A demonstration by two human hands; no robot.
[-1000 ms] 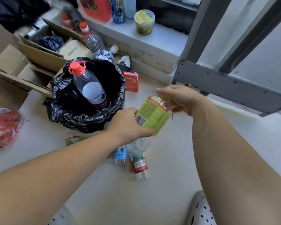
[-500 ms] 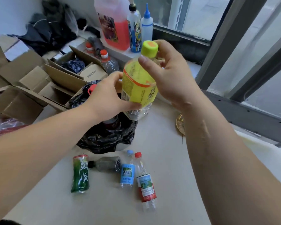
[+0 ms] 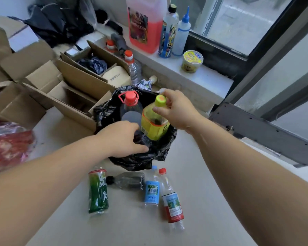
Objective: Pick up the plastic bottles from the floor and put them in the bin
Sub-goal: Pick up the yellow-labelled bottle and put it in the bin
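My right hand (image 3: 176,110) grips the yellow-labelled bottle (image 3: 154,124) by its neck, just under the lime-green cap. The bottle stands upright inside the black-bagged bin (image 3: 140,158), beside a large clear bottle with a red cap (image 3: 130,103). My left hand (image 3: 121,137) hovers over the bin's near rim with fingers apart, close to the yellow bottle's base and holding nothing. Several bottles lie on the floor in front of the bin: a green one (image 3: 98,192), a dark one (image 3: 127,180), a blue-labelled one (image 3: 151,191) and a red-labelled one (image 3: 172,204).
Open cardboard boxes (image 3: 43,80) crowd the left, and a red plastic bag (image 3: 9,144) lies at the far left. On the window sill (image 3: 212,80) stand a red jug (image 3: 146,25), two bottles and a yellow cup (image 3: 192,61). A grey metal window frame (image 3: 267,132) juts out at the right.
The yellow bottle went from chest height down into the bin. My left hand let go of its body; my right hand still holds it near the cap.
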